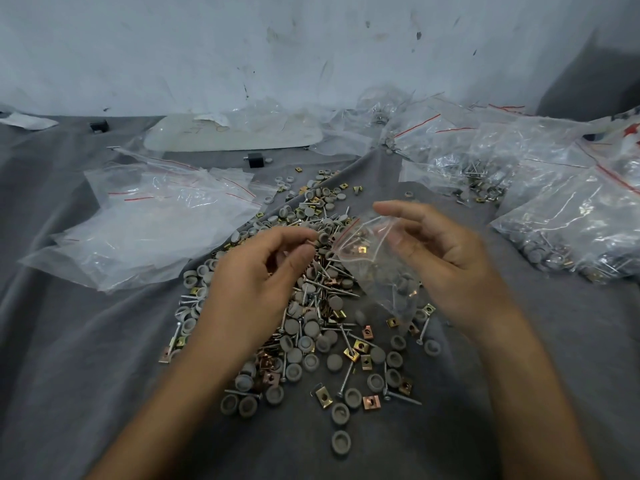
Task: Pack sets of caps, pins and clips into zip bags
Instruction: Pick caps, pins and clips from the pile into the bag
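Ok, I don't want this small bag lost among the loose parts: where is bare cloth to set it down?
For the small bag, bare grey cloth lies lower left, between the empty zip bags and the left arm, and lower right, between the right arm and the filled bags. The loose pile crowds the middle; bags crowd both sides farther back.

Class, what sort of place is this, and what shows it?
Probably an informal hand-packing workspace: a grey cloth under a loose heap of caps, pins and clips, empty zip bags, filled bags.
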